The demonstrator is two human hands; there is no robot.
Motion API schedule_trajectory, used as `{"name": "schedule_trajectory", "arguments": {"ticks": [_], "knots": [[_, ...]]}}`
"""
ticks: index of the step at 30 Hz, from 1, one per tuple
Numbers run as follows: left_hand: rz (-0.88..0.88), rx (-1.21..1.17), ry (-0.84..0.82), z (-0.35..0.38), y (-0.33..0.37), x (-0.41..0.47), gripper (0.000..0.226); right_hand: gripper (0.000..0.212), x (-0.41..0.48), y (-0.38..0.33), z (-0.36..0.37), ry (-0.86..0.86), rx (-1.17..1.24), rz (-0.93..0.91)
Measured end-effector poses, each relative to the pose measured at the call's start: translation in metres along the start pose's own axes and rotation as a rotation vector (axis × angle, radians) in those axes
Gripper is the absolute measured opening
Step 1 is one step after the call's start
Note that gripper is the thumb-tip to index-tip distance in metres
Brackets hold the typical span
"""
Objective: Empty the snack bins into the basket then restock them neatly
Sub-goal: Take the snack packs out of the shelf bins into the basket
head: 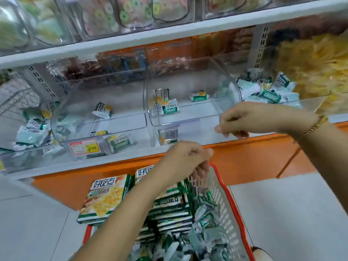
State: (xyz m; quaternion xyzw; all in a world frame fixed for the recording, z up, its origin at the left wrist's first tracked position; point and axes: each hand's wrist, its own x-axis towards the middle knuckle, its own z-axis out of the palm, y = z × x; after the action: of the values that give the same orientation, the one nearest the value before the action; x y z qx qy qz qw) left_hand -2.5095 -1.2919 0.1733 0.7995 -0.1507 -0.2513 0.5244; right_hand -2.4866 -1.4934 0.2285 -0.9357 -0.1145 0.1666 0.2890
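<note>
Two clear plastic snack bins stand side by side on the shelf. The left bin [120, 127] and the right bin [199, 110] each hold only a few green-and-white snack packets [170, 108]. Below them is the grey mesh basket [226, 202] with an orange-red rim, filled with large snack bags [105, 196] and several small packets. My left hand [186, 157] reaches over the basket, its fingers curled round the far rim. My right hand [243, 119] hovers at the right bin's front right corner, fingers loosely curled, with nothing visible in them.
Loose packets lie on the shelf to the left [32, 132] and right [267, 91] of the bins. A yellow snack pile [316, 68] fills the far right. A price label [84, 146] fronts the left bin. Upper shelf bins [113, 17] hold ring candies. The shelf's orange base [244, 162] is below.
</note>
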Motion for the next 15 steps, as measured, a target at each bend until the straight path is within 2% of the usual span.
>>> {"name": "schedule_trajectory", "arguments": {"ticks": [2, 4, 6, 7, 10, 13, 15], "knots": [[0.138, 0.018, 0.139, -0.032, 0.031, 0.021, 0.031, 0.031, 0.002, 0.005, -0.025, 0.283, 0.001, -0.003], [0.21, 0.155, 0.302, -0.061, 0.045, 0.055, 0.027, 0.024, 0.016, 0.017, -0.035, 0.519, -0.042, 0.011], [0.224, 0.42, 0.408, -0.086, 0.046, 0.096, 0.013, 0.015, 0.037, 0.025, -0.037, 0.606, -0.041, 0.013], [0.198, 0.581, 0.399, -0.096, 0.045, 0.116, 0.012, 0.018, 0.051, 0.027, -0.034, 0.586, -0.041, 0.01], [0.09, 1.014, 0.2, -0.123, 0.038, 0.169, 0.061, 0.048, 0.095, 0.027, -0.028, 0.441, -0.183, 0.005], [0.019, 1.152, 0.068, -0.142, 0.034, 0.209, 0.084, 0.073, 0.137, 0.022, -0.026, 0.276, -0.301, 0.081], [-0.048, 1.236, 0.001, -0.151, 0.031, 0.227, 0.096, 0.08, 0.163, 0.026, -0.027, 0.17, -0.316, 0.154]]}}
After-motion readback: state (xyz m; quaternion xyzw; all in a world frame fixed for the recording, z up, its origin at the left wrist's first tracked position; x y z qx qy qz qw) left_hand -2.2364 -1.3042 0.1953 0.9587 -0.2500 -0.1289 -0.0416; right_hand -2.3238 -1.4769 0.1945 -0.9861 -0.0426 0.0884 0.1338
